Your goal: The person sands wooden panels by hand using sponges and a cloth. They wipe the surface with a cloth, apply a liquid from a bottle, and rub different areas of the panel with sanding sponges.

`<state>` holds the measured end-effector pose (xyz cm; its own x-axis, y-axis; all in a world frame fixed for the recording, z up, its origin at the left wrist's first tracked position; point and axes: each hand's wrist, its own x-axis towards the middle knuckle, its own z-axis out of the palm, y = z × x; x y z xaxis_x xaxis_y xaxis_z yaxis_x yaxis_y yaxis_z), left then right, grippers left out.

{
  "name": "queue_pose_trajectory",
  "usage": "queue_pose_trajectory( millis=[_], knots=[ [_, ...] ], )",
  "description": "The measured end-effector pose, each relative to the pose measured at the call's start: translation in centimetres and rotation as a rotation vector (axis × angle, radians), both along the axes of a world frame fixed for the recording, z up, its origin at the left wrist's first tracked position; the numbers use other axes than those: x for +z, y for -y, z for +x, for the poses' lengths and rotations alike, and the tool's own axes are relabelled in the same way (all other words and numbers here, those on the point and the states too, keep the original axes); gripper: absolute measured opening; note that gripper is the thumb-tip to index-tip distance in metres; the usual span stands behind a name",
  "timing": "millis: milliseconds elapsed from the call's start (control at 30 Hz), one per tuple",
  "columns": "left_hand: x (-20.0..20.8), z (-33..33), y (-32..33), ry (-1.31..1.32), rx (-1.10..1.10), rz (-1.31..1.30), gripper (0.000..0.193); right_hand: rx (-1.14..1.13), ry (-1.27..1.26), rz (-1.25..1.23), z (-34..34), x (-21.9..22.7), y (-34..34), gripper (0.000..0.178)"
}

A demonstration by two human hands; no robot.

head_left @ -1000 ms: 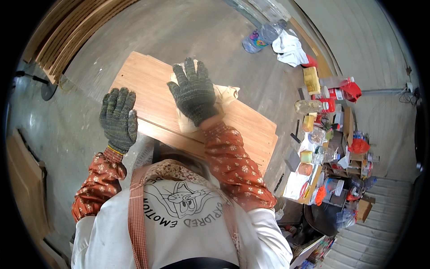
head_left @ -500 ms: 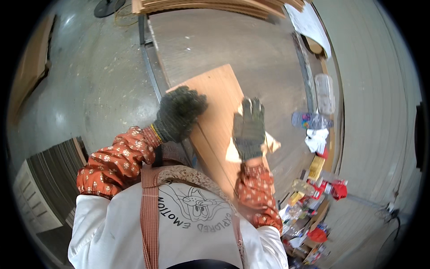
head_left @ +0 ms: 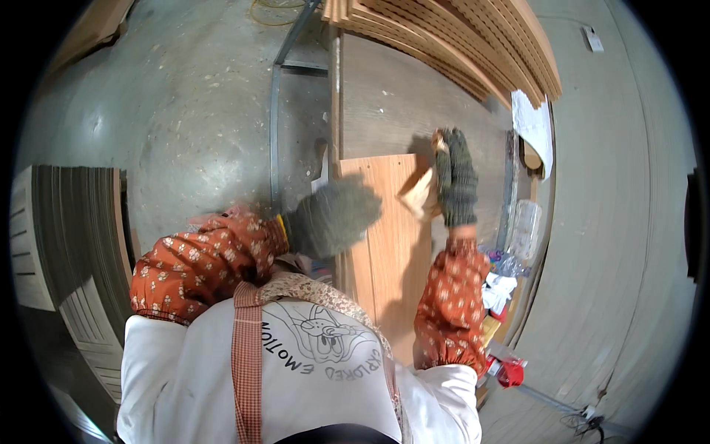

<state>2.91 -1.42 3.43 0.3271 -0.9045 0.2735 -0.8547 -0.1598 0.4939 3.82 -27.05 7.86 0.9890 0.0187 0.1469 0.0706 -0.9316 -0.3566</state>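
A wood-grain board point(head_left: 396, 266) lies lengthwise on the worktable in front of me, with a groove along it and small holes near its far end. My right hand point(head_left: 456, 177), in a dark knitted glove, is closed on a pale tan cloth point(head_left: 420, 196). It is raised near the board's right edge, and the cloth hangs over the wood. My left hand point(head_left: 336, 217), gloved alike, is over the board's left edge, smeared by motion. Whether it touches the board, and how its fingers lie, I cannot make out.
The worktable point(head_left: 392, 96) carries stacked wood-grain panels point(head_left: 451, 44) at its far end. Along the right wall are a clear plastic container point(head_left: 525, 228), a white cloth point(head_left: 499, 291) and a red item point(head_left: 510, 372). Dark-edged panels point(head_left: 81, 222) stand at the left.
My right hand has lifted off the board, gathering the cloth, and moved right and farther away. My left hand has moved slightly right and nearer. The view has turned, so the board now looks straighter.
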Motion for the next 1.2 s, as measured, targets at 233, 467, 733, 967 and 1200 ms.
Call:
queue_pose_trajectory(
  millis=[233,467,733,967,1200],
  knots=[
    [-7.8,-5.1,0.9,0.001,0.101,-0.675,0.047,0.001,-0.103,0.675,-0.7,-4.5,-7.8,0.035],
    [-7.2,-4.1,1.0,0.074,0.121,-0.720,0.041,0.279,-0.051,0.316,-0.3,-3.6,-9.4,0.026],
    [-8.2,-5.8,2.0,-0.069,0.187,-0.697,0.038,0.724,-0.038,-0.246,2.9,-3.9,-12.1,0.033],
    [-7.9,-4.5,0.7,-0.047,0.148,-0.737,0.040,0.457,0.176,-0.129,3.9,-0.1,-10.0,0.032],
    [-8.8,-6.8,2.3,-0.731,0.177,-0.891,0.038,0.423,0.112,-0.141,0.1,-1.7,-12.0,0.025]
  ],
)
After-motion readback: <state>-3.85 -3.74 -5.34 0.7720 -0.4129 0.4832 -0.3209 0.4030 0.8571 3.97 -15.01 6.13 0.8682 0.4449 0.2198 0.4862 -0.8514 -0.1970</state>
